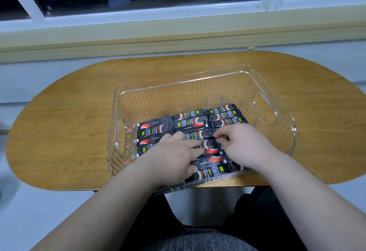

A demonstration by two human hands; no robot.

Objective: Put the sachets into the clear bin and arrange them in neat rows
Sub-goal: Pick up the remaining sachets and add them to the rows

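Both hands are down in the clear bin (198,77) on the sachets (190,120): I see left hand (174,152) fingers flat on the middle sachet (209,146), long axis left-right, right hand (244,144) nearer, curled fingertips pinching its right end.

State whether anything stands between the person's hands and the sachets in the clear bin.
Nothing visible does. The clear bin has no lid, and the left hand and right hand are both inside it, touching the sachets lying in rows.
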